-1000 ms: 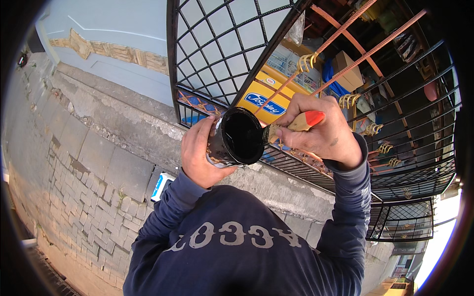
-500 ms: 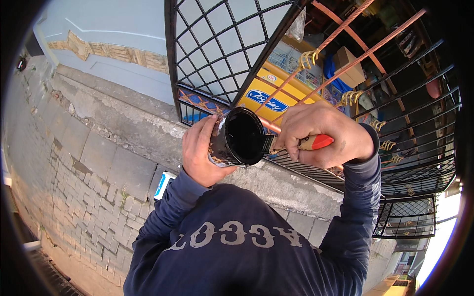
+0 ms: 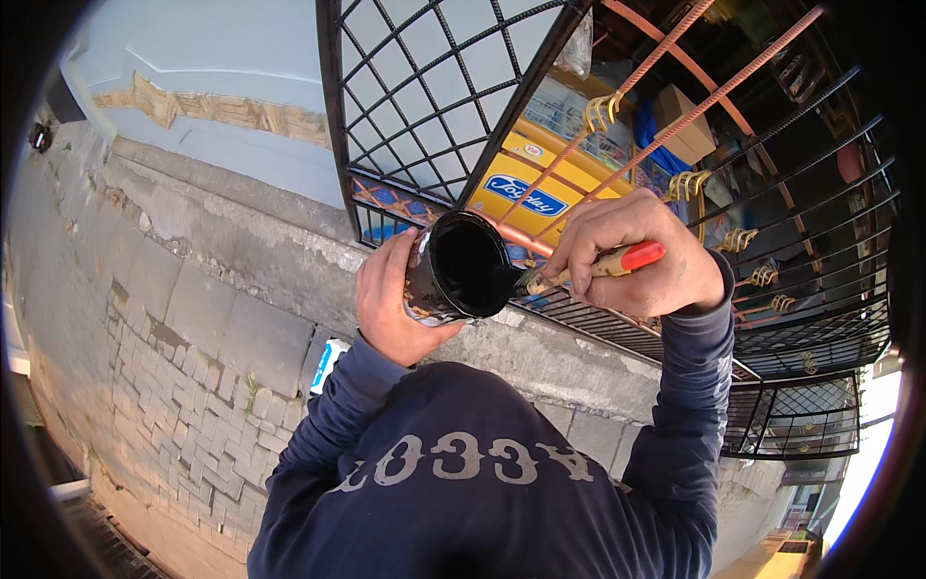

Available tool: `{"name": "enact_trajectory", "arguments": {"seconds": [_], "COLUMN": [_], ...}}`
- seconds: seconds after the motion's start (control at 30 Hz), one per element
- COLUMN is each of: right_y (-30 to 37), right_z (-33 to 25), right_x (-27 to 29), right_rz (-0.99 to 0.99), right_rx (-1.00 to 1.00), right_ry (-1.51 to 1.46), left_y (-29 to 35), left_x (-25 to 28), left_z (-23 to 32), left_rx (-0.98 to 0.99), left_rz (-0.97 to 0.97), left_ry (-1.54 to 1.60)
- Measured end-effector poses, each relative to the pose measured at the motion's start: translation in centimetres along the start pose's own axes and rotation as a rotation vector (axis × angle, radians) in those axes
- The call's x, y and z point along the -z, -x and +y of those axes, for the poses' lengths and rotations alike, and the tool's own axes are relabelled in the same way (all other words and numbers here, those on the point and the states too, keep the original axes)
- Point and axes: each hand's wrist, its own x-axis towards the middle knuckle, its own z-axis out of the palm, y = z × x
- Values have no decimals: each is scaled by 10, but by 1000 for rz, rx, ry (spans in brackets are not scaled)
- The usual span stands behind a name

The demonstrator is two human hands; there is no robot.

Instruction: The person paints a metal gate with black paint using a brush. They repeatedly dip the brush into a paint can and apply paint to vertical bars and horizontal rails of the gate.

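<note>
My left hand is wrapped round the side of a paint can, whose inside is black with paint. The can's open mouth tilts toward me. In my right hand is a paintbrush with a pale handle and a red end. Its dark bristles point left and sit at the can's right rim; whether they touch it I cannot tell. Just beyond both hands stands a metal grille, with some bars coated black and others still reddish-brown.
A black lattice gate panel rises at the far left of the grille. Behind the bars are a yellow freezer and a cardboard box. Gold ornaments sit on the bars. A concrete kerb borders grey paving.
The brush in my right hand has tilted, its red end rising and its bristles staying near the can's rim. The can has shifted very slightly left in view.
</note>
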Motion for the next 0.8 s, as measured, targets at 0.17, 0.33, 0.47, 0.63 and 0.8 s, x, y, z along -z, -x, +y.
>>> {"name": "enact_trajectory", "arguments": {"seconds": [0.17,0.33,0.47,0.63,0.8], "right_y": [29,76,107,144,144], "right_z": [25,63,73,53,1], "right_x": [-18,-18,11,104,234], "right_rz": [376,647,892,1290,1419], "right_rx": [-282,-357,-400,144,575], "right_ry": [-315,-665,-707,-631,27], "left_y": [7,17,22,30,40], "left_x": [-9,-24,-29,-40,-51], "left_z": [-4,3,9,15,19], "left_rx": [4,65,137,205,346], "left_rz": [-6,31,3,-8,-127], "left_ry": [15,65,126,296,477]}}
